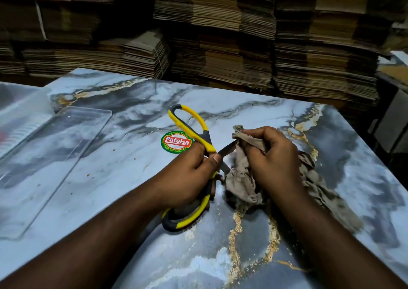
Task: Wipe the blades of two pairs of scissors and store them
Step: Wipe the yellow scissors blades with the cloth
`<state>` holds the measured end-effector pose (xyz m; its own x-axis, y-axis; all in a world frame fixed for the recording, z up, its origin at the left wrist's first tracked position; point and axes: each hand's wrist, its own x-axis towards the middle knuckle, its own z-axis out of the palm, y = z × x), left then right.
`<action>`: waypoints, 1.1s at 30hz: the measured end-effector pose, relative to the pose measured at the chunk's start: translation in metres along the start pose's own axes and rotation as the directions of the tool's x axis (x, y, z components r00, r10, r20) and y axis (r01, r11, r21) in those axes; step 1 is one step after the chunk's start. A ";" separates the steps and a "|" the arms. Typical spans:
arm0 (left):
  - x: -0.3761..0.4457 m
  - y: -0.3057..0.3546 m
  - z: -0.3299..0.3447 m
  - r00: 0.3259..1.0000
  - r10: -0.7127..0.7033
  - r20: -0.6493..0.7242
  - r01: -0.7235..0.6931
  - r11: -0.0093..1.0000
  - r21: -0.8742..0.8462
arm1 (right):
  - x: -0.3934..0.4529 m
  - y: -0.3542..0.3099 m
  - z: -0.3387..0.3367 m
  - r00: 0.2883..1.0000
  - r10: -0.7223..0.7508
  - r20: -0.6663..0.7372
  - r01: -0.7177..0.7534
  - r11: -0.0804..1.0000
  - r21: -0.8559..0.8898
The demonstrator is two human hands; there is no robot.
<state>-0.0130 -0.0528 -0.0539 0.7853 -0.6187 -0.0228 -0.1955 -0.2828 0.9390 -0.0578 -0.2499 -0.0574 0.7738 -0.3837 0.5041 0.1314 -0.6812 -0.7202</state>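
Note:
My left hand [189, 174] grips a pair of yellow-and-grey scissors [192, 123] near the pivot, spread wide: one handle loop points away from me, the other lies under my wrist. My right hand [271, 156] holds a crumpled beige cloth [240, 178] bunched around one dark blade, whose base shows between the two hands. The blade tips are hidden in the cloth. More of the cloth trails to the right on the marble-patterned table [123, 174]. A second pair of scissors is not in view.
A clear plastic lid [48, 156] lies flat on the table's left, beside a translucent container [19, 112] at the left edge. A round "Patelsa" sticker [176, 142] is on the table. Stacks of flattened cardboard [220, 35] rise behind the table.

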 end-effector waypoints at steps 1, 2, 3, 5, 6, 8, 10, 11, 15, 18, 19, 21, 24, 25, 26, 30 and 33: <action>0.001 -0.001 0.000 1.000 0.003 -0.001 -0.003 1.000 0.004 | 0.000 -0.001 -0.002 1.000 0.000 -0.014 0.000 1.000 0.005; 0.001 -0.001 0.001 1.000 0.010 -0.003 -0.010 1.000 0.016 | -0.004 -0.003 -0.002 0.999 -0.041 -0.003 0.041 0.999 -0.001; 0.002 -0.001 0.001 1.000 0.019 -0.001 -0.019 0.999 0.030 | -0.010 -0.007 -0.002 0.993 -0.117 0.033 0.117 0.993 -0.016; 0.002 -0.003 0.001 0.999 0.040 0.009 -0.040 0.998 0.045 | -0.025 -0.012 0.002 0.952 -0.286 0.111 0.293 0.954 -0.058; 0.001 -0.003 0.000 0.999 0.042 0.007 -0.042 0.998 0.042 | -0.026 -0.011 0.002 0.942 -0.314 0.120 0.324 0.944 -0.071; -0.001 -0.004 -0.001 1.000 0.031 -0.005 -0.031 0.998 0.046 | -0.012 -0.002 0.001 0.975 -0.215 0.064 0.221 0.971 -0.095; -0.003 -0.002 0.000 1.000 0.029 0.006 -0.029 0.999 0.042 | 0.004 0.011 -0.005 0.999 -0.046 0.002 0.046 0.991 -0.128; -0.003 -0.002 0.002 0.999 0.033 0.016 -0.034 0.998 0.047 | 0.010 0.018 -0.009 0.999 0.009 -0.031 -0.013 0.992 -0.124; -0.004 0.001 0.006 1.000 -0.005 0.027 0.005 1.000 -0.003 | 0.006 0.011 -0.028 0.980 0.079 -0.184 -0.076 0.997 0.026; -0.003 0.002 0.005 0.999 -0.014 0.034 0.016 0.999 -0.046 | -0.009 -0.008 -0.026 0.993 -0.101 -0.056 0.103 0.994 0.035; -0.003 0.002 0.005 0.999 -0.015 0.035 0.017 0.998 -0.053 | -0.015 -0.013 -0.021 0.983 -0.183 0.024 0.183 0.983 0.019; -0.003 0.002 0.005 0.999 -0.014 0.029 0.016 0.998 -0.061 | -0.022 -0.013 -0.008 0.952 -0.263 0.155 0.260 0.965 0.041; -0.002 -0.001 0.001 1.000 -0.014 0.021 0.015 0.999 -0.037 | -0.014 -0.003 0.000 0.966 -0.203 0.160 0.195 0.979 0.067; -0.002 -0.001 0.000 1.000 -0.022 0.022 0.023 0.999 -0.035 | -0.008 0.003 -0.001 0.979 -0.153 0.135 0.148 0.988 0.047; -0.002 0.000 -0.001 0.999 -0.032 0.024 0.033 0.998 -0.046 | -0.003 0.009 -0.003 0.990 -0.099 0.103 0.098 0.995 0.019; -0.003 0.004 0.000 0.997 -0.078 0.000 0.077 0.984 -0.158 | 0.000 0.016 -0.014 0.996 0.011 -0.084 -0.010 1.000 0.007; -0.001 0.002 -0.001 0.996 -0.090 0.003 0.089 0.977 -0.195 | -0.017 -0.003 -0.017 0.993 -0.092 -0.080 0.097 0.994 0.058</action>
<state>-0.0137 -0.0518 -0.0516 0.7980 -0.5928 -0.1082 -0.0067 -0.1882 0.9821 -0.0819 -0.2518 -0.0560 0.7063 -0.3679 0.6049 0.2414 -0.6781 -0.6942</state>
